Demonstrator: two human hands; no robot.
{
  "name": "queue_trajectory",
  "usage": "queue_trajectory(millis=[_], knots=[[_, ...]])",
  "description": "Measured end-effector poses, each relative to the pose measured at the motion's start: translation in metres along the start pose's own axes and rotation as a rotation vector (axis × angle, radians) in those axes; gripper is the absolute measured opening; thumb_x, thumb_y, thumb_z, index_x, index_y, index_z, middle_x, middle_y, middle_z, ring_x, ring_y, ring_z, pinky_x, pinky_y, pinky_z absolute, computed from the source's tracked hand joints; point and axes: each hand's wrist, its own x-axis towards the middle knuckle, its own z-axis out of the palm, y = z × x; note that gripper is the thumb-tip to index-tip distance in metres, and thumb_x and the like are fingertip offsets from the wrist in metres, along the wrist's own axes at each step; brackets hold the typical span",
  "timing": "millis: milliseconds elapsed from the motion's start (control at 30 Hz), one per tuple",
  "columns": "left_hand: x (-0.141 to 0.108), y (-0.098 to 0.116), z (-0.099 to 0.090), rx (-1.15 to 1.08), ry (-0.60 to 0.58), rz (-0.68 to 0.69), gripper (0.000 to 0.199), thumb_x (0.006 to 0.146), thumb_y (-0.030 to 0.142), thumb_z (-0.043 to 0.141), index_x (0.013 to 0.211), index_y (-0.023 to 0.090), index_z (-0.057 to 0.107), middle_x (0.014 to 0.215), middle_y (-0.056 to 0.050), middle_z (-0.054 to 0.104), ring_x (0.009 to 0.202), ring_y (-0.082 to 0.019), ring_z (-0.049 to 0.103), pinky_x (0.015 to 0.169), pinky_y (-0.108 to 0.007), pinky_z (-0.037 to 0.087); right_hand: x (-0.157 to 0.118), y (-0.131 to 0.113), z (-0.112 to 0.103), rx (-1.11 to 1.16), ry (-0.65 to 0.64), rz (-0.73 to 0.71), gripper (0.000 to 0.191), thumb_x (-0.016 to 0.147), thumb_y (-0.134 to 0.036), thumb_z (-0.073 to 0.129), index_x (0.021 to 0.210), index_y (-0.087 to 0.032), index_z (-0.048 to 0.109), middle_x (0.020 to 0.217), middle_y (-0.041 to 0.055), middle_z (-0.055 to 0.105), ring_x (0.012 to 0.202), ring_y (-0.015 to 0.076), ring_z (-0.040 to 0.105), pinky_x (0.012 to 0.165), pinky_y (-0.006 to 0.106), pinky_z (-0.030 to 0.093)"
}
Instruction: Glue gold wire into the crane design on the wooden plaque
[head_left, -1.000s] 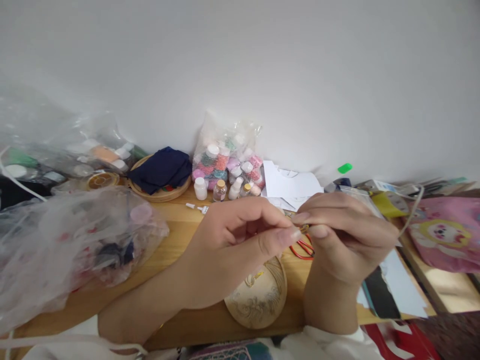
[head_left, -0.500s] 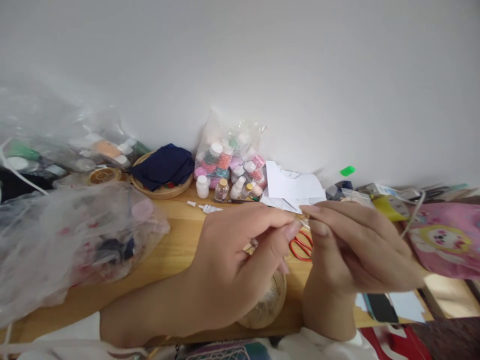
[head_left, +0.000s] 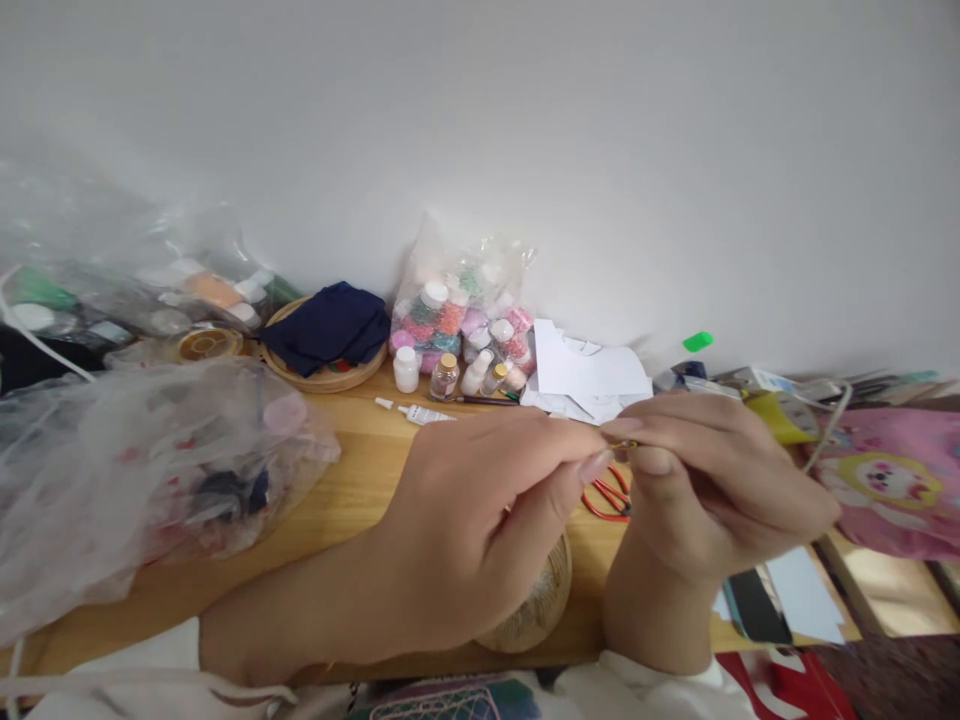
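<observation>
My left hand [head_left: 495, 520] is closed in a pinch, thumb against index finger. Facing it, my right hand [head_left: 712, 490] pinches too, and the two sets of fingertips nearly meet. Between them shows a tiny gold-coloured piece [head_left: 625, 444], held by both hands; its exact kind is too small to make out. Behind the fingers on the table lies a red-handled hand tool [head_left: 604, 498], partly covered by my right hand. Under my left hand sits a round, light brown patterned object [head_left: 534, 612], mostly hidden.
Small bottles [head_left: 444, 376] and a clear bag of bead jars [head_left: 431, 315] stand along the wall. A plastic bag [head_left: 150, 480] fills the left side. Navy cloth [head_left: 330, 325], white papers [head_left: 589, 365], a glue tube [head_left: 424, 414], a phone [head_left: 757, 605] and a pink pouch [head_left: 892, 480] lie around.
My hands have come closer together, the right fingers now nearly touching the left fingertips. The small gold-coloured piece shows more plainly between them.
</observation>
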Motion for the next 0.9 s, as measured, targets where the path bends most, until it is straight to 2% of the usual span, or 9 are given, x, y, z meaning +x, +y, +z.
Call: queue_trajectory(millis=[100,233,433,700,900], knots=[[-0.0005,0.0006,0.0002,0.022,-0.008,-0.018,0.022,0.097,0.018,0.052,0.077,0.023,0.06,0.059,0.005,0.06,0.054,-0.009,0.055,0.055,-0.024,0.043,-0.0025,0.0001,-0.0001,-0.044,0.016,-0.036,0.021,0.085,-0.018,0.07,0.101,-0.028,0.079,0.077,-0.0002,0.077,0.064,0.0179,0.069,0.048,0.031,0.052],[-0.0007,0.0017,0.0005,-0.027,0.015,-0.029,0.026,0.097,0.017,0.052,0.073,0.023,0.06,0.054,0.006,0.059,0.047,-0.008,0.052,0.051,-0.025,0.042,-0.0072,-0.0011,0.0023,-0.098,0.077,-0.108,0.029,0.082,-0.012,0.072,0.107,-0.023,0.079,0.084,0.0012,0.078,0.069,0.0185,0.068,0.049,0.032,0.052],[-0.0014,0.0025,-0.0006,-0.032,0.023,-0.046,0.024,0.097,0.017,0.053,0.074,0.022,0.061,0.055,0.007,0.059,0.048,-0.007,0.054,0.051,-0.022,0.045,-0.0028,0.0014,0.0062,-0.06,0.067,-0.162,0.021,0.086,-0.01,0.068,0.103,-0.017,0.078,0.079,0.0019,0.078,0.067,0.0157,0.068,0.054,0.03,0.053],[-0.0039,0.0015,0.0,0.029,0.06,-0.003,0.021,0.094,0.015,0.055,0.076,0.023,0.062,0.055,0.008,0.059,0.049,-0.006,0.054,0.053,-0.019,0.046,-0.0009,-0.0007,0.0035,-0.035,0.017,-0.075,0.018,0.089,-0.015,0.067,0.1,-0.024,0.077,0.077,0.0003,0.076,0.067,0.0176,0.07,0.059,0.033,0.057],[0.0018,0.0008,-0.0001,0.047,0.051,0.024,0.017,0.092,0.015,0.059,0.078,0.022,0.065,0.064,0.006,0.065,0.054,-0.006,0.055,0.054,-0.018,0.047,0.0004,-0.0023,-0.0027,0.044,-0.064,0.028,0.016,0.091,-0.021,0.067,0.101,-0.027,0.078,0.078,0.0006,0.076,0.067,0.0171,0.07,0.061,0.033,0.057]])
